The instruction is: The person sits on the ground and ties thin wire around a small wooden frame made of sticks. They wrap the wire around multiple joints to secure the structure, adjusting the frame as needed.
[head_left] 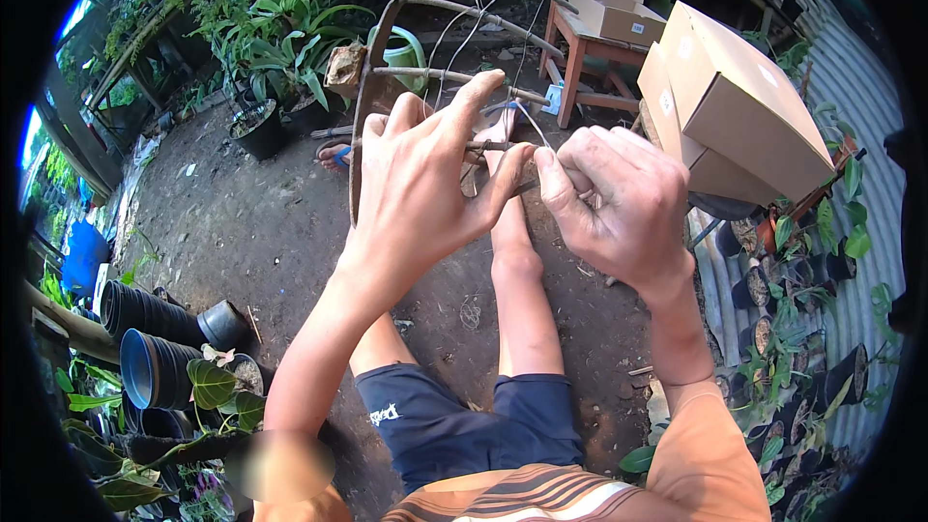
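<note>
A curved frame of brown sticks (425, 72), with several rungs and loose thin wires, stands upright in front of me. My left hand (416, 169) is closed around its lower part, the index finger stretched up along a rung and the thumb reaching right. A thin pale wire or cord (531, 120) bends down from the rungs to my right hand (614, 198). Its thumb and index finger pinch the end, close to my left thumb tip; the other fingers are curled in. My left fingers behind the frame are partly hidden.
A large cardboard box (744, 101) stands at the right, and an open carton (614, 0) rests on a wooden chair (590, 48) behind. Black pots (145, 314) lie stacked at left. Potted plants (290, 48) line the back; more plants hang along corrugated sheeting (851, 68) at right.
</note>
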Tool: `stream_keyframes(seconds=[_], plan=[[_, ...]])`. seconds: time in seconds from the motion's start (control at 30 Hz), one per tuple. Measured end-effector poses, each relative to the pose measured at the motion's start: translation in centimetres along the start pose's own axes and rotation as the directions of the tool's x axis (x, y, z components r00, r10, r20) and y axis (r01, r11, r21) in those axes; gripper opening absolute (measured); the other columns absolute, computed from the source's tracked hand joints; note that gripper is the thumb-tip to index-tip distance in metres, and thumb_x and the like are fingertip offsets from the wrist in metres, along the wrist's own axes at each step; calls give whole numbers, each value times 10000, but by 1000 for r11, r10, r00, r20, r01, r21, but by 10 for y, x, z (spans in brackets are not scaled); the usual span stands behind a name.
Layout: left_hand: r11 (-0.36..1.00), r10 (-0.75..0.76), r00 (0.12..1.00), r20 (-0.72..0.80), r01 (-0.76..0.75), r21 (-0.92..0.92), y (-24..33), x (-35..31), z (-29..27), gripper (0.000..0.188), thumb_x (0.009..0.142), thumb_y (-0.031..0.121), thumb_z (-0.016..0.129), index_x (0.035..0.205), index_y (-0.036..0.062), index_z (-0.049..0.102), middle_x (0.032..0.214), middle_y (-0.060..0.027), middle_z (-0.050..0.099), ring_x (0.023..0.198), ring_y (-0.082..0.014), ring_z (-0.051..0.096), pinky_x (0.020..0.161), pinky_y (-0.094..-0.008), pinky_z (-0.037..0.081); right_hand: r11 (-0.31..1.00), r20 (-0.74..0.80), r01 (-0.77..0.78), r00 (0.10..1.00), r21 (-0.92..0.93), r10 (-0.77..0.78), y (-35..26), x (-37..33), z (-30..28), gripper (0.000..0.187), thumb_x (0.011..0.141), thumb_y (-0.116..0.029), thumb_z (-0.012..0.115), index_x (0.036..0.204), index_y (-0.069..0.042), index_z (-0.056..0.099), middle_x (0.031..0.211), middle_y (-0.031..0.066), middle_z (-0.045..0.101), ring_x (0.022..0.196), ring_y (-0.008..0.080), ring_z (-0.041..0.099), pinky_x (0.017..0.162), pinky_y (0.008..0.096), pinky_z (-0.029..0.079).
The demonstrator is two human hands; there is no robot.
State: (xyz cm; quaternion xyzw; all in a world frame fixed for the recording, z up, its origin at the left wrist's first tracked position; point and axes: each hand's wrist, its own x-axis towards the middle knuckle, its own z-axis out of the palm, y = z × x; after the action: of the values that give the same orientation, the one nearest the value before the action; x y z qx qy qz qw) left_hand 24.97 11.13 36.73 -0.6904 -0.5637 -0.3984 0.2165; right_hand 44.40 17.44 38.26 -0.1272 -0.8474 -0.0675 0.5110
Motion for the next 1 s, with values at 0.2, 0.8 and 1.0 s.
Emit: stream_keyframes(seconds=[0.2,0.8,1.0], plan=[[1000,20,999,31,-20,6,11,0,4,593,916,386,789,1430,126,647,815,-68,743,817,-275,583,782,-421,399,976,130,202,973,-85,-190,25,45,-34,168,915,-83,801,841,-26,661,704,85,612,594,247,618,570,369,478],[999,16,1000,9,-16,-48,24,-28,5,772,825,233,872,1522,105,566,784,-55,665,832,-252,562,873,-390,461,996,670,-29,741,84,-34,74,126,-7,336,952,-298,756,851,15,689,693,135,638,626,243,574,626,375,472],[999,8,1000,23,-7,-39,26,-33,4,783,819,228,873,1528,93,569,777,-55,657,816,-238,555,866,-378,464,973,548,190,804,132,-231,60,120,-11,307,921,-281,789,845,6,712,747,135,687,702,275,669,671,395,522]])
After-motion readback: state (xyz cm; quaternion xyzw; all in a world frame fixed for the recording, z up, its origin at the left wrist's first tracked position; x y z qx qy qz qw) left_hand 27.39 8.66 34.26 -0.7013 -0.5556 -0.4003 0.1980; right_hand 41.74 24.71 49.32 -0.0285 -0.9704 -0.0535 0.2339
